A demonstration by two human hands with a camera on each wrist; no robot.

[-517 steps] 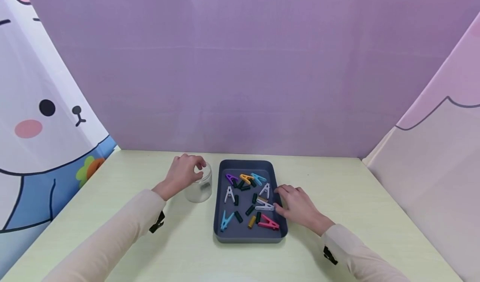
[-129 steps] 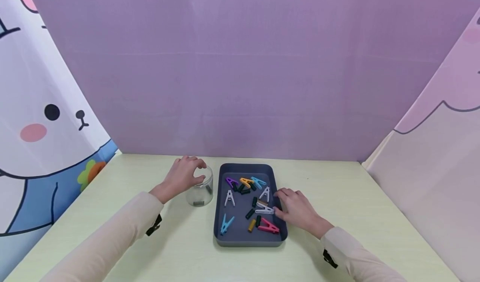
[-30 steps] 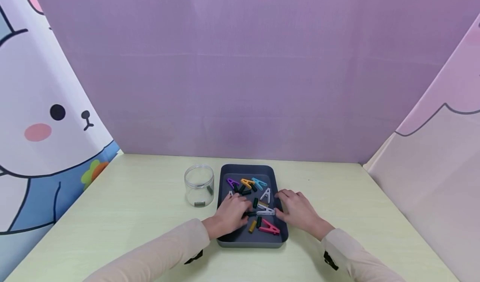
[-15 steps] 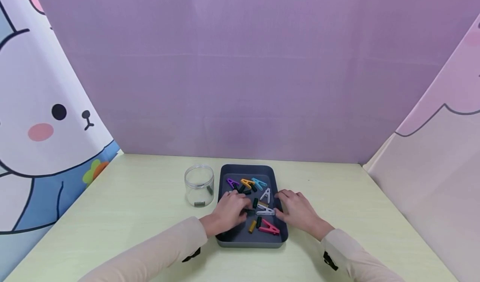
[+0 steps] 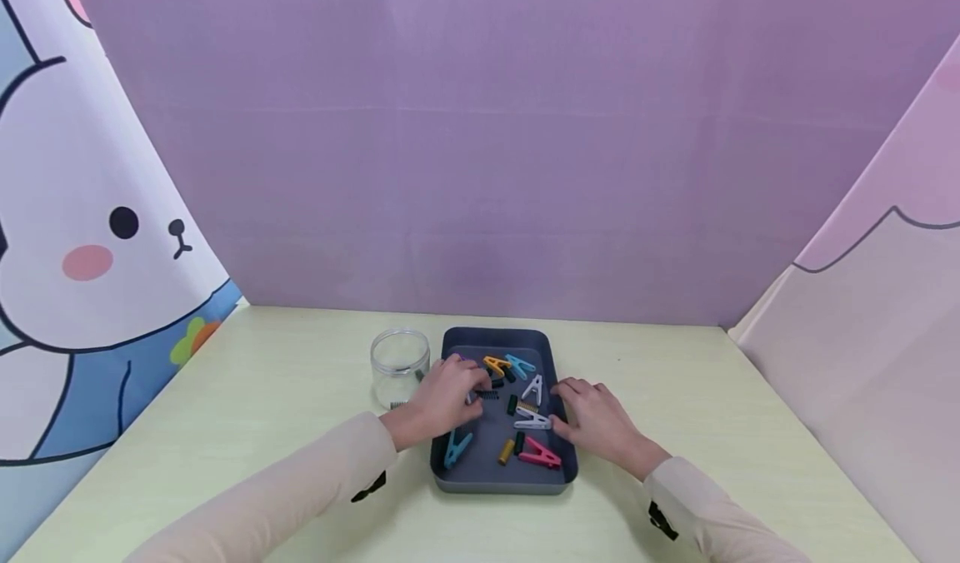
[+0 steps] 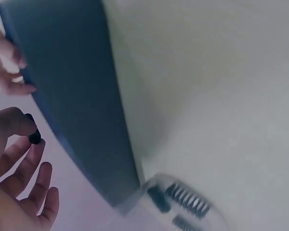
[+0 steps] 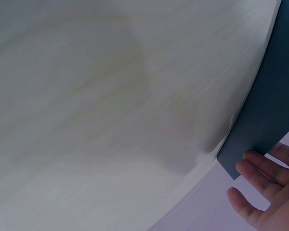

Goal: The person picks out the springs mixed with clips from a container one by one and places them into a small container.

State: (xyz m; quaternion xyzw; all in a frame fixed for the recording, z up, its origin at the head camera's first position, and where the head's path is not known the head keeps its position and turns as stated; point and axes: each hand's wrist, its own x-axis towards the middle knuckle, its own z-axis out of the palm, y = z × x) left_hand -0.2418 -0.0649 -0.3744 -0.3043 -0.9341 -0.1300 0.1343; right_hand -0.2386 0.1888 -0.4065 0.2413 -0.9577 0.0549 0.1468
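My left hand is above the left side of the dark grey tray. Its thumb and a finger pinch a dark green coil spring, lifted clear of the tray floor. Left of the tray stands a clear round jar with several dark springs in it; the left hand partly covers it. My right hand rests its fairly straight fingers against the tray's right side. Near it in the tray lie a white clip, a pink clip and a gold spring.
Toward the tray's back are a yellow clip, a blue clip and more dark springs. Another blue clip lies at the front left. The pale table ends at a purple backdrop.
Since the oldest frame, two dark springs have left the tray and springs show in the jar. Just now my left hand has picked up another spring and moved up-left; the right hand stays.
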